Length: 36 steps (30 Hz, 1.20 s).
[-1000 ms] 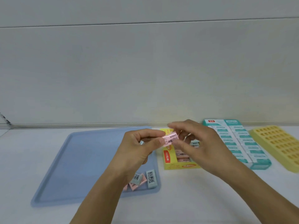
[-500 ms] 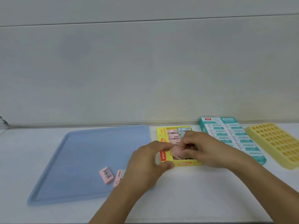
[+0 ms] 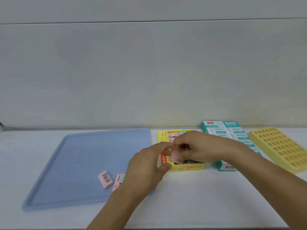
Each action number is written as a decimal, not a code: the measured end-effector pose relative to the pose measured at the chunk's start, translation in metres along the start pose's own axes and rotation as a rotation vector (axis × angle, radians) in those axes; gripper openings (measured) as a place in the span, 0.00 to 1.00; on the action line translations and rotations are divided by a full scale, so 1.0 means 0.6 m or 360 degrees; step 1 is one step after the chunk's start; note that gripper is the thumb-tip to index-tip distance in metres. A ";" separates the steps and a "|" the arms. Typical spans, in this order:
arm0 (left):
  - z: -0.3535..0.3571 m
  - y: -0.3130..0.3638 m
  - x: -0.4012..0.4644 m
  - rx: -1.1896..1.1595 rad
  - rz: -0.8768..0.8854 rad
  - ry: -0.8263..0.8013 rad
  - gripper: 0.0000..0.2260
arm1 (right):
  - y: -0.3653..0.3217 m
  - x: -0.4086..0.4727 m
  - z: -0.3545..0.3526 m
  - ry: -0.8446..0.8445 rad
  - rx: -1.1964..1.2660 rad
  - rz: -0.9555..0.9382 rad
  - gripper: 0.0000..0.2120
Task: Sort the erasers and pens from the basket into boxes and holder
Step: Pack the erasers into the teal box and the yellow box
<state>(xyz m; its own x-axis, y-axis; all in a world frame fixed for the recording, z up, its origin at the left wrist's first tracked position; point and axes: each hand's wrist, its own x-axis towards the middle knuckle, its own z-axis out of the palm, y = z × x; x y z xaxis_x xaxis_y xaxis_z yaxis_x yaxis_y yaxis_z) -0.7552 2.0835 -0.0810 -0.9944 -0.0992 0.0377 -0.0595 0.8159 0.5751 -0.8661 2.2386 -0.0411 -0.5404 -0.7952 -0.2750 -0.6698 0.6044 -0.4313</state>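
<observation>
A small yellow eraser box (image 3: 186, 168) stands on the white table, right of a flat blue tray (image 3: 79, 156). My right hand (image 3: 202, 146) pinches a pink eraser (image 3: 176, 157) and holds it tilted inside the box's near end. My left hand (image 3: 149, 165) grips the box's near left corner, thumb on its front wall, fingers by the eraser. Other pink erasers (image 3: 173, 135) lie at the box's far end. On the tray, a pink eraser (image 3: 105, 179) with a barcode lies loose, and another pink one (image 3: 117, 181) is partly hidden behind my left wrist.
A teal box (image 3: 232, 135) filled with white-and-teal erasers lies right of the yellow box. Further right is a yellow holder (image 3: 280, 148) with a grid of holes. A grey wall rises behind the table.
Both hands came down from mid-air to the yellow box, carrying the pink eraser into its near end. The left hand now holds the box corner. The loose erasers on the tray came into view.
</observation>
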 end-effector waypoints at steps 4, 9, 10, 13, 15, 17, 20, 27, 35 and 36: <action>0.004 -0.007 0.003 -0.0087 -0.0033 0.0019 0.27 | 0.013 -0.012 0.003 0.0128 0.0631 -0.0011 0.02; 0.008 -0.010 0.004 -0.0147 -0.0027 0.0031 0.31 | 0.023 -0.006 0.001 0.0040 0.0463 0.0088 0.02; 0.008 -0.010 0.005 -0.0144 -0.0027 0.0035 0.32 | 0.022 -0.004 0.002 0.0023 0.0438 0.0111 0.02; 0.010 -0.011 0.006 -0.0136 -0.0026 0.0041 0.32 | 0.019 -0.003 0.008 0.0110 0.0487 0.0148 0.02; 0.011 -0.012 0.005 -0.0149 -0.0024 0.0048 0.30 | 0.020 -0.005 0.012 0.0181 0.0569 0.0191 0.02; 0.012 -0.014 0.005 -0.0155 -0.0026 0.0052 0.29 | 0.022 -0.009 0.016 0.0253 0.0661 0.0231 0.03; 0.013 -0.015 0.005 -0.0164 -0.0027 0.0052 0.28 | 0.026 -0.014 0.014 0.0287 0.0714 0.0255 0.06; 0.014 -0.015 0.007 -0.0163 -0.0036 0.0051 0.28 | 0.019 -0.013 0.023 0.0301 0.0497 0.0185 0.06; 0.012 -0.015 0.004 -0.0154 -0.0024 0.0065 0.27 | 0.011 -0.020 0.018 0.0290 0.0241 0.0103 0.06; 0.012 -0.015 0.005 -0.0152 -0.0024 0.0060 0.27 | 0.013 -0.021 0.019 0.0313 0.0171 0.0092 0.06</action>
<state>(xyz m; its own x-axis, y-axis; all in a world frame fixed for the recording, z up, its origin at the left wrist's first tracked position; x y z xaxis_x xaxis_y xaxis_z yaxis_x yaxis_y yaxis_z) -0.7582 2.0802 -0.0921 -0.9893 -0.1339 0.0583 -0.0640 0.7563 0.6511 -0.8588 2.2527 -0.0508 -0.6724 -0.7280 -0.1337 -0.5824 0.6319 -0.5114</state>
